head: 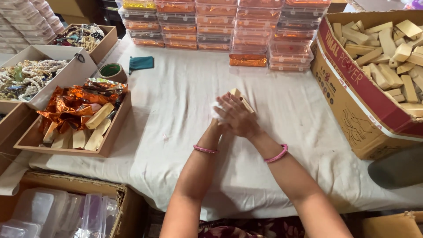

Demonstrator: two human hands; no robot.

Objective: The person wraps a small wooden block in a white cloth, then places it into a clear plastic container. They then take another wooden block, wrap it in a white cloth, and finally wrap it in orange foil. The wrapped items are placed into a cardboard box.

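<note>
Both my hands meet over the middle of the white-clothed table (pixel 185 101). My right hand (pixel 240 118) lies on top, fingers curled around a pale wooden block (pixel 240 98) whose end sticks out above the fingers. My left hand (pixel 219 122) is mostly hidden under the right one and presses a small white wad (pixel 215 111), cloth or tissue, against the block. Each wrist wears a pink bangle.
A big cardboard box (pixel 352 83) of wooden blocks stands at right. At left, a tray (pixel 110 136) holds orange foil and blocks, beside boxes of jewellery (pixel 66 75). Stacked clear lidded boxes (pixel 220 26) line the back; a tape roll (pixel 112 71) and green pouch (pixel 141 63) lie nearby.
</note>
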